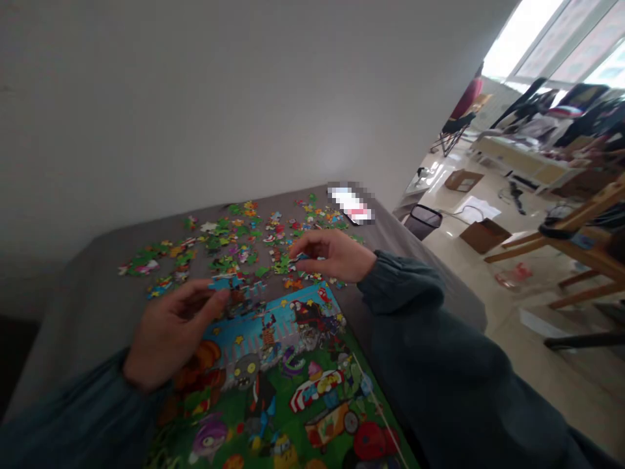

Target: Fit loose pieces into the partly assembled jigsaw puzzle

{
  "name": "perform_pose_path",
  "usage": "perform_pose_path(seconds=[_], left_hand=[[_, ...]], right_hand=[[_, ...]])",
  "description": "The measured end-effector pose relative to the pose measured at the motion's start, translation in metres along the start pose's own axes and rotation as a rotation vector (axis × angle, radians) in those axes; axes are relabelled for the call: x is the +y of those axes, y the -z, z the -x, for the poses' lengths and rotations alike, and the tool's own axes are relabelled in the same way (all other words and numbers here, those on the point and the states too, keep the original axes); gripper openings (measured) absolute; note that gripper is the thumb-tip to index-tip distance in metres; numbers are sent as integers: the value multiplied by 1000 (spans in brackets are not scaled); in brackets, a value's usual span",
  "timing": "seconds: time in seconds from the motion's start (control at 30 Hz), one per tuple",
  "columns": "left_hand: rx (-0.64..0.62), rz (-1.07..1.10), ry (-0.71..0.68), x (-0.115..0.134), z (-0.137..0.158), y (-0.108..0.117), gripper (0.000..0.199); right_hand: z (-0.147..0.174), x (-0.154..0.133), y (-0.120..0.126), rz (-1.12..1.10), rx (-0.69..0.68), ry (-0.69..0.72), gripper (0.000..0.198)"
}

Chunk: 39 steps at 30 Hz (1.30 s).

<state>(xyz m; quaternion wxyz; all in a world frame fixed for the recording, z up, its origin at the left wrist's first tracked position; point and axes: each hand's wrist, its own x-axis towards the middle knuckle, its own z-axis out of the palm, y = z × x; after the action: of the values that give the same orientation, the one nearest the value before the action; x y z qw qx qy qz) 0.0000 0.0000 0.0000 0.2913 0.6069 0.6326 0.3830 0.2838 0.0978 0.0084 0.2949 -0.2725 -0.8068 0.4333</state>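
L hand [166,329]: over the board's upper-L corner. Thumb and fingers together, clamped on a blue pc [221,284].

R hand [336,254]: above the loose pcs [224,234], beyond the board's far edge. Thumb and fingertips close tog.; a small bluish pc [299,257] shows at the tips. Cannot tell if it is gripped or only touched.

Board [312,352]: lies flat on the grey table [112,306], nearest the person; lower end out of view. Surface: cartoon figures on green, w/ blue strip and stars along the far edge. A cluster of pcs [243,293] sits at that edge, beside the L fingertips.

Loose pcs: scattered btwn board and wall [219,111], mostly green, w/ some red, orange and blue.

Phone [349,202]: far R corner of table, screen lit, content pixelated.

Both sleeves [449,365]: dark blue-green, gathered at wrist.

R background: floor w/ carton [484,234], mesh bin [422,220], wooden chair [581,251].
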Motion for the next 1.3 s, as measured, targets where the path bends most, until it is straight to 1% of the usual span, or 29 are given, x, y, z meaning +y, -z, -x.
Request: perform_pose_path(seconds=[0.1, 0.17, 0.23, 0.3, 0.4, 0.47, 0.63, 0.77, 1.0, 1.3], left_hand=[[-35, 38, -24, 0, 2, -3, 42], [-52, 51, -40, -1, 3, -4, 38], [-65, 56, -57, -2, 4, -5, 36], [-74, 50, -73, -3, 5, -5, 35], [-79, 16, -106, -6, 7, -5, 34], [-69, -19, -134, -9, 9, -4, 34], [-15, -94, -191, -12, 11, -5, 32], [17, -109, -223, -10, 11, -6, 29], [43, -117, -210, -3, 11, -7, 30], [48, -130, -218, 0, 13, -8, 30]], right_hand=[[-1, -14, -25, -90, -29, 22, 12], [-1, -21, -35, -38, -22, 60, 10], [0, -26, -41, 47, 12, 132, 9], [0, -29, -46, 74, 34, 181, 9], [1, -30, -55, 17, 51, 175, 12], [2, -30, -60, 15, 68, 160, 14], [4, -30, -64, 82, 79, 171, 17], [5, -30, -66, 146, 74, 186, 19], [7, -29, -71, 233, 147, 266, 22], [8, -26, -74, 309, 171, 275, 23]])
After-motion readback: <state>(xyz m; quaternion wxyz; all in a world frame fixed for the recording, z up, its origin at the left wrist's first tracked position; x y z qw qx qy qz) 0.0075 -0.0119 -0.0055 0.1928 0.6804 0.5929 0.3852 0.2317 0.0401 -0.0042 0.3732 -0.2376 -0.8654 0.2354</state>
